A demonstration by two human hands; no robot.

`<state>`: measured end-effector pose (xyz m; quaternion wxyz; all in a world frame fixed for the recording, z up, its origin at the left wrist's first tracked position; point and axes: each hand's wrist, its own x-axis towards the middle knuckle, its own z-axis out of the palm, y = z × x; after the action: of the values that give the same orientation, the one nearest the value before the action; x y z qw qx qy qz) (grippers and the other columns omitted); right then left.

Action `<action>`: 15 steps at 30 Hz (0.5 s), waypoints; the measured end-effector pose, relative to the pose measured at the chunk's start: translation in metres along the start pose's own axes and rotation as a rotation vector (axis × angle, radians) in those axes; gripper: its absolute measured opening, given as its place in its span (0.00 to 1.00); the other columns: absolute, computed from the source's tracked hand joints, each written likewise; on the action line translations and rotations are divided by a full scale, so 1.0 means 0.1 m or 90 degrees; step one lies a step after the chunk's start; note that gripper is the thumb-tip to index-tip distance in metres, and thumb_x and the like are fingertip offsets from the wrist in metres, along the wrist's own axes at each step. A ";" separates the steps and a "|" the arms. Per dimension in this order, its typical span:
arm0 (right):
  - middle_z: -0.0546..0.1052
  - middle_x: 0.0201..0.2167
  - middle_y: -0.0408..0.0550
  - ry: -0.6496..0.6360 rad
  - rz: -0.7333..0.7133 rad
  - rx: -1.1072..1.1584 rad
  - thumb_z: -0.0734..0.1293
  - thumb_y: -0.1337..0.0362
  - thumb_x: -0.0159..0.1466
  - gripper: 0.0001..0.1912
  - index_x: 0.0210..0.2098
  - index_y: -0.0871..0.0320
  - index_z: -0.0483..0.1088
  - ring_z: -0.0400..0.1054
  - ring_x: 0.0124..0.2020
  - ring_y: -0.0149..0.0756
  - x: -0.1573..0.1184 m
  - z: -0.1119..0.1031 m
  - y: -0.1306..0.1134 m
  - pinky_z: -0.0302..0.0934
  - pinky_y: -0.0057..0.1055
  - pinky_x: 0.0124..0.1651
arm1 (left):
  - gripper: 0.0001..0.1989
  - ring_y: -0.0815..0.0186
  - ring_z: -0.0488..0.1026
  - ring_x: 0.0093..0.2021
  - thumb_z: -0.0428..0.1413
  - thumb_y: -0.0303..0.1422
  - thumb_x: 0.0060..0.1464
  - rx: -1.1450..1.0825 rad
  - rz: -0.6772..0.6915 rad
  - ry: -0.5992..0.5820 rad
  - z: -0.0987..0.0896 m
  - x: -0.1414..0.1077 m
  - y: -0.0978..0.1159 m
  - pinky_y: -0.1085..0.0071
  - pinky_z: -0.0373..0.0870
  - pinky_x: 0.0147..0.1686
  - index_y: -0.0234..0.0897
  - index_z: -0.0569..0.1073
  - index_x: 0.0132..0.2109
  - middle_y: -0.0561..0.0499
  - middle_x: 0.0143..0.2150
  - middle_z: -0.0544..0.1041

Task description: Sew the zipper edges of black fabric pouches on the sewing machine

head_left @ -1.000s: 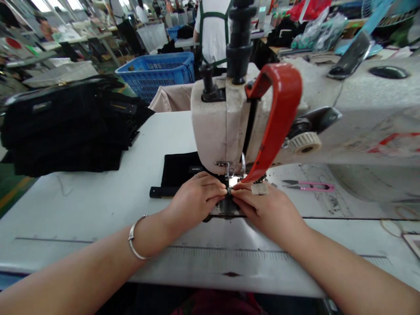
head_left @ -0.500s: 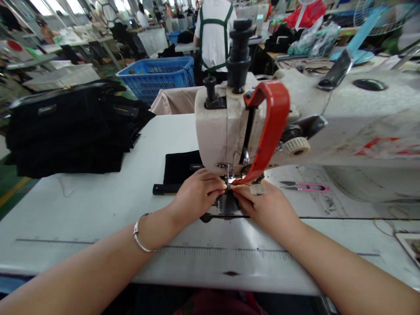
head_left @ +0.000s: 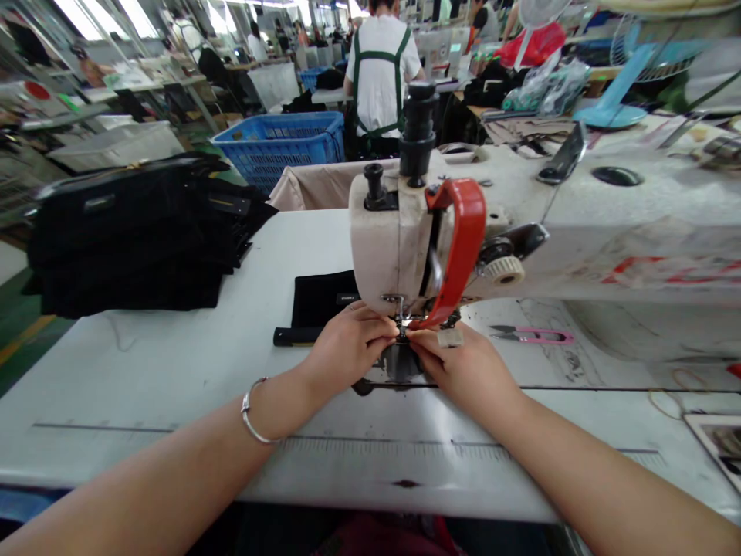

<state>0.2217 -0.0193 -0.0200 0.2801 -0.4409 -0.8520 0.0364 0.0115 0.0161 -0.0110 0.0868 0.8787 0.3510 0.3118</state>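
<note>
My left hand (head_left: 354,340), a silver bangle on its wrist, pinches the near edge of a black fabric piece (head_left: 321,297) just left of the needle. The piece carries a small label and lies flat, with a folded black strip along its near side. From the other side, my right hand (head_left: 463,355) has thumb and finger pressed together on the dark fabric under the presser foot, largely hidden by the fingertips. Both hands are at the needle of a white sewing machine (head_left: 376,239) with a red curved guard (head_left: 468,239). Pink thread snips (head_left: 538,335) lie right of my right hand.
On the table's left stands a pile of black fabric pieces (head_left: 127,239). Beyond are a blue plastic basket (head_left: 278,147) and a beige cloth bin (head_left: 318,185). A person (head_left: 379,77) in a white shirt faces away. A ruler scale (head_left: 370,444) runs along the near table edge.
The camera view has tilted up slightly and shifted, so the machine sits a little lower. Both hands hold nearly the same pinch at the needle.
</note>
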 end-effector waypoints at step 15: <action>0.77 0.39 0.43 -0.016 0.014 -0.045 0.64 0.70 0.63 0.07 0.38 0.54 0.72 0.71 0.41 0.35 0.08 0.00 -0.11 0.65 0.28 0.43 | 0.08 0.60 0.78 0.41 0.56 0.29 0.56 0.025 -0.073 -0.030 0.06 -0.10 -0.09 0.63 0.78 0.44 0.47 0.80 0.38 0.53 0.40 0.81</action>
<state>0.2098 -0.0199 -0.0125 0.2532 -0.4594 -0.8513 0.0147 0.0040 0.0165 -0.0239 0.0953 0.8656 0.4051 0.2785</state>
